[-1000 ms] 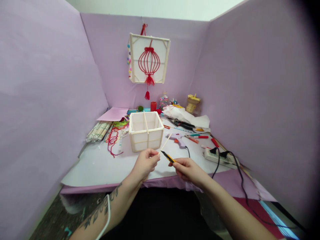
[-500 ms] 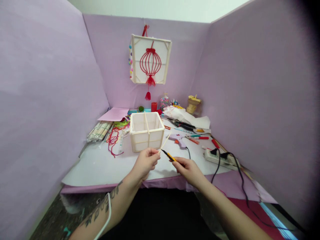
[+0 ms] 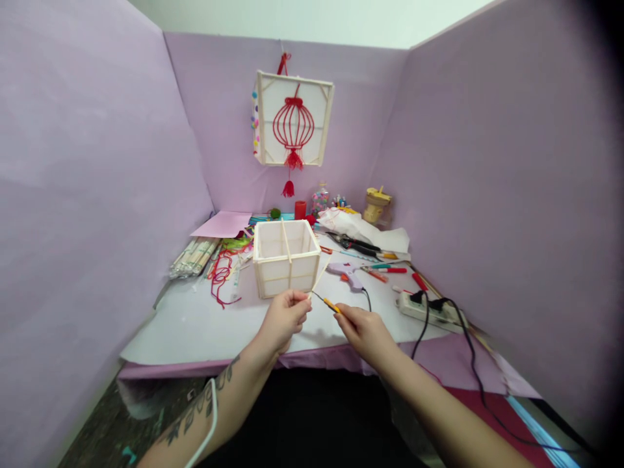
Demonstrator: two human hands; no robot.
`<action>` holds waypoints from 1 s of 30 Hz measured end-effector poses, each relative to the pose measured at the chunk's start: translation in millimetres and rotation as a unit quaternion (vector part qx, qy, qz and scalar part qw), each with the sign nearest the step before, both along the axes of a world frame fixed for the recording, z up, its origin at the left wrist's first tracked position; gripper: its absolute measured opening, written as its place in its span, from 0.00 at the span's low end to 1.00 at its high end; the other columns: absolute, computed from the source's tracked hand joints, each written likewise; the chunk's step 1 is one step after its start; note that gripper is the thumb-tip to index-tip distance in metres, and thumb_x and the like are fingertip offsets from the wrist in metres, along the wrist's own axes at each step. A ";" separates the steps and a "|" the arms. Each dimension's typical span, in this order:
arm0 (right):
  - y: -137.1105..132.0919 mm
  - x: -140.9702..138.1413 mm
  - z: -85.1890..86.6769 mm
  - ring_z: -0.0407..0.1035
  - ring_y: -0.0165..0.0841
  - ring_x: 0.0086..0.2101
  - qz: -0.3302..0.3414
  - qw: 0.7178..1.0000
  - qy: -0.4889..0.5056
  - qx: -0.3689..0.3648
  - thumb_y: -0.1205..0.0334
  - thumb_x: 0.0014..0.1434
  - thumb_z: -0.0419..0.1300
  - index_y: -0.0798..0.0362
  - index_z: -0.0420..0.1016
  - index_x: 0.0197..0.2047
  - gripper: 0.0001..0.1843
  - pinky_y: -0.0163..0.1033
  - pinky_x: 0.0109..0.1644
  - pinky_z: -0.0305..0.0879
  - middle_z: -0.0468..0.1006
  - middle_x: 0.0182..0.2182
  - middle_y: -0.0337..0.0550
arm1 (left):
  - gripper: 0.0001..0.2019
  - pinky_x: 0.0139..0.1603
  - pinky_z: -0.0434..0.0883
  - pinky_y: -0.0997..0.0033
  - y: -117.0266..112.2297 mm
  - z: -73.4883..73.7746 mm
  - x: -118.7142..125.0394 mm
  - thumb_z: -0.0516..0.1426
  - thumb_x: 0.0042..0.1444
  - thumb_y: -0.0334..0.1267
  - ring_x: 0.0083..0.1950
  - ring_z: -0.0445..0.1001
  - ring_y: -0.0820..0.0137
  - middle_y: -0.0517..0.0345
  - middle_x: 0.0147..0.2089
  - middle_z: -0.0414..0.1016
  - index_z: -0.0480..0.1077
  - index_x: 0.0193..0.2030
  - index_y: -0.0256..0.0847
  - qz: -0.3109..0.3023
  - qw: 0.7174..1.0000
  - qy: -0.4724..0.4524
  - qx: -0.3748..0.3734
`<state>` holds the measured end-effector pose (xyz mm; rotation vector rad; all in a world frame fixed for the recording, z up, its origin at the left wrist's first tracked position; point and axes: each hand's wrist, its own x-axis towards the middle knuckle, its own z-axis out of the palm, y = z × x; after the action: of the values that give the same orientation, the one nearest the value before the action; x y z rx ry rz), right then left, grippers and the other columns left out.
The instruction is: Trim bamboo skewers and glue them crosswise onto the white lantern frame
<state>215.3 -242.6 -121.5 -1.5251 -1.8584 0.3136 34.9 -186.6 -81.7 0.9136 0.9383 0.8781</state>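
Note:
My left hand [image 3: 287, 316] is closed in a pinch on a thin pale wooden stick [image 3: 322, 273], which slants up and to the right from the fingertips. In my right hand [image 3: 361, 327] is a yellow utility knife [image 3: 332, 305], its dark blade directed left to the stick just above my left fingers. Whether the blade cuts into the wood I cannot tell. Right behind the hands stands a box-shaped lantern frame [image 3: 275, 279] of wooden sticks with white sides, open on top, one stick crossing it.
A lilac glue gun [image 3: 347, 275] lies right of the frame, near pliers [image 3: 358, 245] and a power strip [image 3: 429, 311] with black cords. Red yarn [image 3: 222, 276] and bundled sticks [image 3: 194, 255] lie left. A finished lantern [image 3: 294, 120] hangs behind.
My right hand has turned the knife slightly, so its blade looks thinner and more edge-on. My left hand and the stick stay nearly in place. The view has tilted up a little.

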 end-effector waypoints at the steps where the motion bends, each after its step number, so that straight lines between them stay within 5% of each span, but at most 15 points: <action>1: 0.7 0.1 3.3 0.67 0.31 0.24 0.012 0.998 0.033 -0.044 0.58 0.64 0.50 0.54 0.78 0.39 0.16 0.34 0.29 0.60 0.72 0.22 0.39 | 0.17 0.17 0.39 0.80 -0.2 -0.3 -0.2 0.65 0.39 0.40 0.15 0.50 0.86 0.67 0.23 0.66 0.63 0.32 0.38 -0.001 1.000 0.002 0.002; 8: 2.0 1.3 10.3 0.49 0.24 0.15 0.052 0.913 0.293 -0.279 0.47 0.57 0.56 0.57 0.77 0.37 0.20 0.32 0.18 0.44 0.61 0.14 0.31 | 0.17 0.16 0.39 0.80 -0.7 -0.6 -0.5 0.65 0.39 0.40 0.14 0.47 0.86 0.69 0.21 0.64 0.63 0.31 0.38 -0.013 1.000 0.022 0.009; 12: 0.0 0.5 8.6 0.44 0.21 0.12 0.062 0.850 0.394 -0.345 0.42 0.51 0.60 0.57 0.74 0.38 0.25 0.31 0.16 0.37 0.60 0.12 0.28 | 0.18 0.16 0.39 0.80 0.0 -2.3 -0.7 0.66 0.39 0.40 0.14 0.47 0.86 0.70 0.21 0.63 0.62 0.31 0.39 -0.023 0.999 0.027 0.009; 16: 0.0 2.1 8.0 0.42 0.21 0.12 0.065 0.821 0.416 -0.385 0.41 0.52 0.59 0.57 0.74 0.41 0.26 0.31 0.15 0.36 0.62 0.13 0.28 | 0.17 0.16 0.40 0.80 0.7 -3.1 -2.2 0.66 0.40 0.41 0.14 0.47 0.86 0.70 0.20 0.62 0.62 0.30 0.39 -0.030 0.999 0.041 0.009; 19: 1.7 3.0 6.3 0.47 0.23 0.13 0.049 0.871 0.351 -0.340 0.43 0.55 0.57 0.57 0.76 0.41 0.24 0.32 0.17 0.43 0.63 0.14 0.30 | 0.17 0.16 0.40 0.80 2.0 -1.2 -2.8 0.66 0.39 0.40 0.15 0.48 0.86 0.69 0.21 0.64 0.63 0.31 0.38 -0.029 0.999 0.039 0.009; 23: 3.6 1.2 -0.4 0.68 0.33 0.26 0.008 0.984 0.149 -0.101 0.54 0.60 0.55 0.54 0.79 0.40 0.15 0.37 0.32 0.62 0.76 0.24 0.42 | 0.17 0.17 0.40 0.80 3.6 2.4 -2.5 0.65 0.39 0.39 0.16 0.50 0.85 0.67 0.23 0.65 0.63 0.32 0.37 -0.023 1.000 0.016 0.005; 26: 4.1 -0.5 -6.5 0.72 0.37 0.32 -0.004 0.998 0.060 -0.012 0.58 0.63 0.52 0.52 0.78 0.45 0.15 0.39 0.39 0.65 0.80 0.32 0.47 | 0.17 0.17 0.40 0.80 3.4 3.1 -2.5 0.65 0.39 0.39 0.16 0.51 0.85 0.66 0.24 0.65 0.63 0.32 0.37 -0.017 1.000 0.009 -0.002; 30: 4.8 -1.3 -10.5 0.72 0.37 0.31 -0.008 1.000 0.011 0.020 0.58 0.64 0.50 0.54 0.77 0.47 0.17 0.38 0.38 0.66 0.79 0.30 0.48 | 0.17 0.17 0.39 0.80 2.2 1.3 -2.6 0.65 0.39 0.39 0.16 0.51 0.86 0.65 0.25 0.66 0.63 0.33 0.37 -0.019 1.000 0.010 -0.007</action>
<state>214.0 -237.8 -132.0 -1.5046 -1.8236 0.2830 32.3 -184.4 -80.4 0.9272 0.9389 0.8305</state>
